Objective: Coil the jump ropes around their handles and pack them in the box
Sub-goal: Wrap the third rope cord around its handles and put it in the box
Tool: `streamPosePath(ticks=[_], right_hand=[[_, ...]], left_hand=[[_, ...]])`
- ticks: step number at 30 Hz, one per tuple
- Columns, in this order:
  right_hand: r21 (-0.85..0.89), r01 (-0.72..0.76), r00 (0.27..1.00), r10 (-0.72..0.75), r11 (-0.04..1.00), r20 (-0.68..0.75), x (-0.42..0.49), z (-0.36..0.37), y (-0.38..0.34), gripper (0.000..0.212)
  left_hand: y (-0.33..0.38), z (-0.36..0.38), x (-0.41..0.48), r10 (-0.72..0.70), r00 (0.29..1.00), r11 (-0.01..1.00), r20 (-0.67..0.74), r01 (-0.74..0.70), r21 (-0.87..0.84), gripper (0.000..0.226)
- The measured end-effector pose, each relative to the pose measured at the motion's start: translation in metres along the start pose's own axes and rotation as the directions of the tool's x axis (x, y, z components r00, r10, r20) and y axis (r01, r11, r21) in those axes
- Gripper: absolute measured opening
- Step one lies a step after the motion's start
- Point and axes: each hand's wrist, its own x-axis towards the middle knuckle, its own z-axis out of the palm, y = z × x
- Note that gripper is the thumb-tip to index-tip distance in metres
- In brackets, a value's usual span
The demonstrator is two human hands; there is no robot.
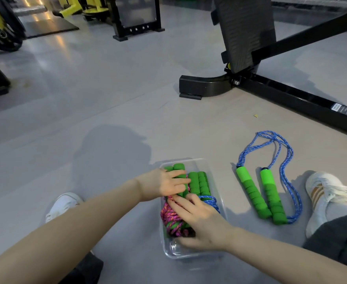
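Observation:
A clear plastic box sits on the grey floor between my feet. Inside lie a pink rope bundle coiled on green handles and a blue rope bundle on green handles. My left hand rests flat on the upper green handles of the pink bundle. My right hand presses down on the pink rope's lower part, its thumb reaching under the bundle. To the right of the box lies a loose blue jump rope, its two green foam handles side by side and its cord uncoiled in loops.
A black bench frame stands on the floor beyond the box, with its rail running to the right. My white shoes lie at left and right. Yellow and black gym machines stand far back left.

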Motion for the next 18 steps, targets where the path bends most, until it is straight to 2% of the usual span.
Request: streamPosePath(ticks=[5,8,10,12,13,15,16,18], right_hand=[[0.079,-0.013,1.0,0.014,0.997,-0.013,0.001,-0.001,-0.009,0.07],[0.014,0.002,0.997,-0.003,1.0,0.075,0.003,0.001,-0.007,0.069],[-0.025,0.008,0.993,-0.005,1.0,0.118,0.006,0.001,-0.004,0.069],[-0.042,0.0,0.987,0.007,0.999,0.164,0.007,0.002,-0.001,0.071],[-0.041,-0.002,0.981,0.01,0.999,0.195,0.007,0.003,-0.002,0.072],[0.058,-0.042,0.973,0.027,0.997,0.229,0.006,0.004,-0.006,0.072],[0.126,-0.08,0.97,0.048,0.989,0.239,0.006,0.004,-0.006,0.071],[0.156,-0.105,0.968,0.064,0.982,0.244,0.005,0.006,-0.005,0.067]], left_hand=[[0.006,-0.005,-0.005,-0.051,0.997,0.998,0.057,0.054,-0.038,0.021],[0.015,0.001,-0.005,-0.199,0.973,0.978,0.117,0.205,-0.046,0.031],[0.024,-0.006,0.004,-0.382,0.896,0.915,0.225,0.401,-0.04,0.033],[0.033,-0.013,0.009,-0.48,0.767,0.852,0.426,0.523,0.019,0.029],[0.038,-0.015,0.008,-0.5,0.755,0.83,0.424,0.558,-0.016,0.03],[0.046,-0.01,0.002,-0.536,0.798,0.824,0.276,0.566,-0.039,0.037],[0.049,-0.003,-0.002,-0.55,0.794,0.808,0.258,0.585,-0.078,0.043],[0.055,0.005,-0.007,-0.587,0.764,0.742,0.268,0.64,-0.201,0.054]])
